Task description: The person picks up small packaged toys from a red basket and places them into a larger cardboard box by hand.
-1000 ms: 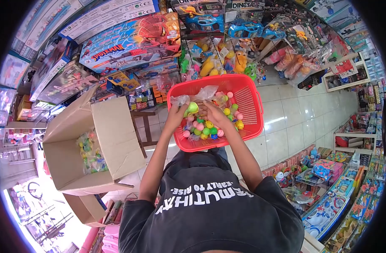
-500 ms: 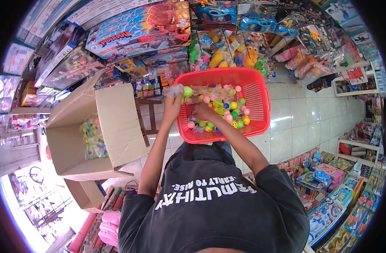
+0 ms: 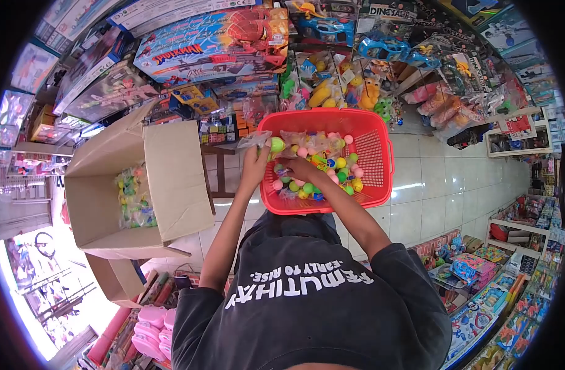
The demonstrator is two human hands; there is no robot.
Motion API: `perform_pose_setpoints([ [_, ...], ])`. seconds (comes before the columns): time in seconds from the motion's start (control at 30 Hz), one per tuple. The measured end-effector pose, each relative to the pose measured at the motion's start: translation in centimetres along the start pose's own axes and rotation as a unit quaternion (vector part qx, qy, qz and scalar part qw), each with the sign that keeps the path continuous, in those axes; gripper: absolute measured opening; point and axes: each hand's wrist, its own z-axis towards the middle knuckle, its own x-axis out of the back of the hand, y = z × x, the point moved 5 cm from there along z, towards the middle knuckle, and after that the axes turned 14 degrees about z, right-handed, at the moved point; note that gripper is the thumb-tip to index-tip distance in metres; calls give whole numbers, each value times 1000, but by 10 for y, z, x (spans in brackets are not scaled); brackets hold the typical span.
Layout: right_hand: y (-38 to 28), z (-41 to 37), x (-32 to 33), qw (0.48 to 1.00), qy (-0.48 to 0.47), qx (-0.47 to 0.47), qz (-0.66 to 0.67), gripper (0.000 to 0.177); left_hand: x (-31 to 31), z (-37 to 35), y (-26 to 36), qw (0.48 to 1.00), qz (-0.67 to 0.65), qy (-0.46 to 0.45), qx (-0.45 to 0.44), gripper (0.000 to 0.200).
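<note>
The step in hand looks like filling or sorting a bag by hand over the red plastic basket (image 3: pixel 388 185). The left hand (image 3: pixel 254 163) is at the basket's left side, its grip clamped on a clear plastic bag (image 3: pixel 253 140) whose loose film sticks out past the rim. A light green ball (image 3: pixel 277 145) is right beside the left fingers; whether it lies inside the film or only against it cannot be told. The right hand (image 3: pixel 303 170) reaches down into the basket just beside the left one, among small coloured balls (image 3: pixel 341 163) in pink, yellow, green and blue; its fingertips are hidden, so I cannot tell whether that grip is apart, together or clamped on something. More crumpled clear film (image 3: pixel 293 139) lies in the far part of the basket, touching the balls. To the left, apart from the basket, a cardboard box (image 3: pixel 100 206) stands open with bagged balls (image 3: pixel 134 200) inside. In my judgement, any next move at the bag calls for a steady left grip on the slippery film, its mouth spread, and a light right grip, since round balls could roll away between the fingers.
</note>
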Motion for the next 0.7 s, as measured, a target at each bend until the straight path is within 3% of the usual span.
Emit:
perform_pose_setpoints([
  [0.1, -31, -18, 32, 997, 37, -13, 72, 29, 0, 0, -7, 1000, 11, 2, 23, 29],
  [0.2, -49, -30, 58, 997, 52, 2, 58, 27, 3, 0, -2, 998, 36, -7, 54, 26],
  [0.33, -69, -60, 87, 979, 174, 42, 98, 23, -1, 3, 0, 997, -44, 11, -61, 26],
  [0.43, -77, -81, 103, 960, 236, 30, 146, 22, -17, 1, -6, 968, -225, -88, 72, 32],
  [0.47, -83, -89, 101, 958, 245, 28, 146, 22, -20, -3, -4, 967, -224, -96, 69, 32],
  [0.53, -101, -107, 117, 897, 339, 3, 284, 22, -32, -7, 0, 930, -304, -148, 145, 32],
  [0.7, -132, -135, 118, 873, 389, 11, 292, 22, -56, -31, -2, 904, -309, -219, 197, 33],
])
